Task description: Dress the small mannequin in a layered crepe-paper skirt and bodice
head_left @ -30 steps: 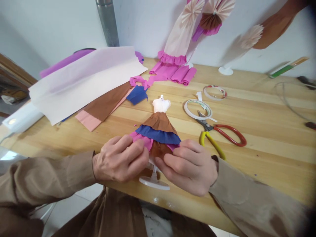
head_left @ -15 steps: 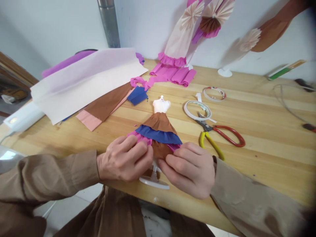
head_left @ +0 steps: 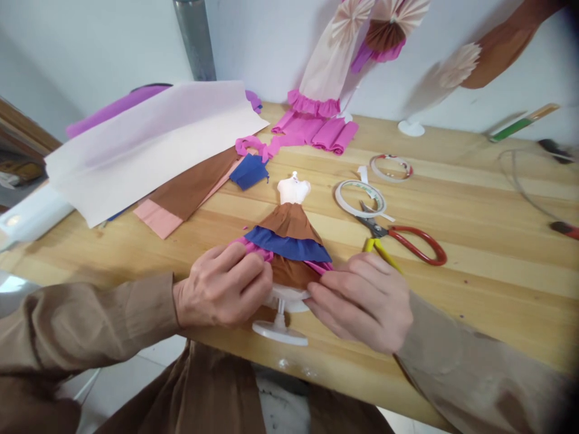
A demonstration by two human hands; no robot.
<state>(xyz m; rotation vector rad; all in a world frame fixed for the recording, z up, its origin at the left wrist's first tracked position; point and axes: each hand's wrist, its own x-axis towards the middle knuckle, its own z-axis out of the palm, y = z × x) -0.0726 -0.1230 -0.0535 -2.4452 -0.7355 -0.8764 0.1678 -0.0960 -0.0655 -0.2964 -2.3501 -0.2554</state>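
Note:
A small white dress form (head_left: 294,190) on a round white stand (head_left: 280,333) wears a tiered crepe-paper skirt (head_left: 289,244) of brown, blue, pink and brown layers. My left hand (head_left: 226,283) is closed on the skirt's left lower side, pinching the pink layer near the hem. On the right, my right hand (head_left: 362,301) is closed with thumb and fingers at the skirt's right lower edge. The fingertips of both hands partly cover the pink layer. A pale layer shows under the brown hem between them.
Scissors (head_left: 377,230) with red and yellow handles lie right of the skirt, by a tape roll (head_left: 360,199). Behind it is another tape ring (head_left: 391,168). Left lie white (head_left: 158,150), brown (head_left: 194,184) and blue (head_left: 249,172) paper; pink paper (head_left: 325,134) lies behind. A green-handled tool (head_left: 520,125) rests back right.
My right hand has shifted right and opened out slightly from the hem, baring more of the pale layer and stand. My left hand keeps its pinch. The whole view has shifted slightly.

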